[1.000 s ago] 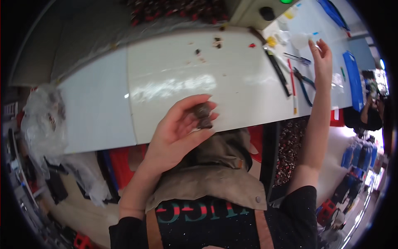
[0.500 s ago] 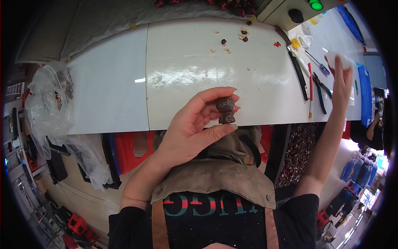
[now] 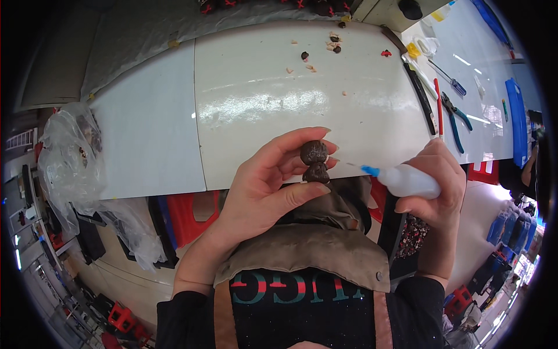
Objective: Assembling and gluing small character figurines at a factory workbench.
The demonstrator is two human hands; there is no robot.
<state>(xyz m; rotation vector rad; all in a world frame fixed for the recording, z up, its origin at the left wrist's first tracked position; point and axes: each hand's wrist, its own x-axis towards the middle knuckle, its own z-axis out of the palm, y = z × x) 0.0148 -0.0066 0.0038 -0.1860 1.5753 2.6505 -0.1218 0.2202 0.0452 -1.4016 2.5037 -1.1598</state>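
Observation:
Between the fingers and thumb of my left hand (image 3: 264,180) is a small dark brown figurine (image 3: 315,154) with a round upper part and a smaller lower part. My right hand (image 3: 440,183) is wrapped round a white squeeze bottle (image 3: 411,181). Its blue cap (image 3: 369,170) and thin needle tip point left at the figurine. The tip comes close to the figurine's side; whether it touches I cannot tell. Both hands are over the near edge of the white table (image 3: 250,148).
At the table's right lie pliers (image 3: 455,119), a screwdriver (image 3: 447,77), a red stick (image 3: 438,107) and a black-handled tool (image 3: 419,96). Small brown pieces (image 3: 335,43) and pale crumbs are scattered at the back. A clear plastic bag (image 3: 70,157) hangs at the left edge; a blue tray (image 3: 515,122) stands far right.
My right hand has come from the far right of the table toward my left hand, bringing the squeeze bottle to the figurine. My left hand still holds the figurine in about the same place.

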